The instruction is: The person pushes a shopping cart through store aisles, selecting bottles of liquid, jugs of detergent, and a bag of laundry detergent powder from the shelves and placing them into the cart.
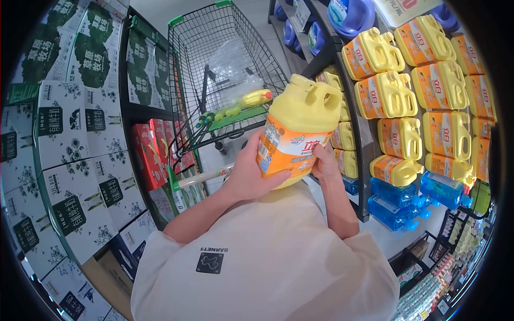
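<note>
Both my hands hold a large yellow jug of dish soap in front of my chest, its cap end up and its orange label facing me. My left hand wraps the jug's left side, with the thumb across the lower label. On the right edge of the label rests my right hand, fingers curled against the jug. Just beyond stands a shopping cart; inside it lie a yellow bottle with a red cap and clear plastic wrapping.
To the right, a shelf display carries rows of similar yellow jugs, with blue bottles below and purple-blue jugs behind. Stacked white milk cartons line the left side. Red boxes sit beside the cart.
</note>
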`<state>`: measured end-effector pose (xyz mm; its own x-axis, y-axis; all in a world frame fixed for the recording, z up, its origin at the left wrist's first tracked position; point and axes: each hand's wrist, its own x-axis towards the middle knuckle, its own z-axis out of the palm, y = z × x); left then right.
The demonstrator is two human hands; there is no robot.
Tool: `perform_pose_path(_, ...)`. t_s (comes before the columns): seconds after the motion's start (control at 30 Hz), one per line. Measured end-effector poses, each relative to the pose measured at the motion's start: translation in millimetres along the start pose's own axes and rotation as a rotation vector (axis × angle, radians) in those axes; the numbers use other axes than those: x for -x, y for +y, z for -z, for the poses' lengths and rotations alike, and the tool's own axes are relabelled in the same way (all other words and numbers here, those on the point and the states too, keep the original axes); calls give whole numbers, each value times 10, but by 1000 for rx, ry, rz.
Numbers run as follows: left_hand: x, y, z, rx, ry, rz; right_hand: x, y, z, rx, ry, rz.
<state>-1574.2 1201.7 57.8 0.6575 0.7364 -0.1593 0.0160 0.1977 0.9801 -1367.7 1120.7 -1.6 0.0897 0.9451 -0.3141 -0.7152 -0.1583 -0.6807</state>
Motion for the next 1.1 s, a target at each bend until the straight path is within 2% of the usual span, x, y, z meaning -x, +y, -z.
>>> perform_pose_path(0.07,-43,4,43,39,-6,16,-48,-50,-112,58,41,16)
perform_pose_path(0.13,-143,58,80,56,129,-204,-110,-97,-234,63,64,37)
perform_pose_path(0.2,-306,157,311,-4,172,-234,-176,-172,-348,261,59,75)
perform_pose_path(0.23,-379,252,415,-4,166,-229,-208,-230,-466,258,66,75)
perform_pose_path(0.3,-517,469,611,-114,192,-236,-297,-330,-711,569,25,182)
perform_pose_path(0.33,-570,575,715,-115,185,-233,-352,-349,-756,566,33,183)
perform_pose_path(0.4,-666,755,932,-169,80,-194,-509,-387,-816,944,-78,324)
perform_pose_path(0.43,-683,788,1016,-252,87,-217,-573,-397,-847,1029,-74,354)
perform_pose_path(0.47,-707,839,1101,-257,75,-220,-644,-413,-879,1026,-64,361)
perform_pose_path(0.53,-758,925,1226,-582,-32,-144,-781,-430,-925,1187,-79,333)
perform_pose_path(0.57,-795,935,1249,-681,-20,-100,-865,-410,-925,1184,-67,337)
perform_pose_path(0.6,-856,894,1284,-685,-31,-104,-962,-376,-912,1243,-84,392)
perform_pose_path(0.67,-1010,716,1384,-844,-112,-292,-1141,-309,-865,1296,-83,455)
perform_pose_path(0.73,-1140,626,1447,-858,-161,-237,-1288,-239,-778,1321,-114,468)
perform_pose_path(0.77,-1215,585,1448,-933,-157,-159,-1347,-217,-702,1319,-96,475)
perform_pose_path(0.8,-1292,510,1459,-1005,-149,-79,-1390,-199,-603,1452,33,611)
perform_pose_path(0.83,-1403,332,1513,-1004,-128,-128,-1402,-187,-508,1581,167,746)
perform_pose_path(0.87,-1531,118,1585,-1006,-140,-136,-1350,-190,-401,1582,183,748)
perform_pose_path(0.93,-1787,-321,1719,-884,21,-6,-1112,-179,-138,1660,283,654)
perform_pose_path(0.97,-1889,-486,1752,-886,3,-12,-979,-86,16,1660,269,529)
perform_pose_path(1.0,-2000,-628,1780,-1013,-23,43,-857,52,144,1654,255,407)
perform_pose_path(1.03,-2118,-791,1811,-1140,-49,97,-731,234,216,1595,318,271)
perform_pose_path(1.07,-2254,-1018,1892,-1139,-65,90,-617,363,234,1531,377,136)
perform_pose_path(1.1,-2410,-1260,2012,-1131,-89,176,-572,402,194,1531,396,135)
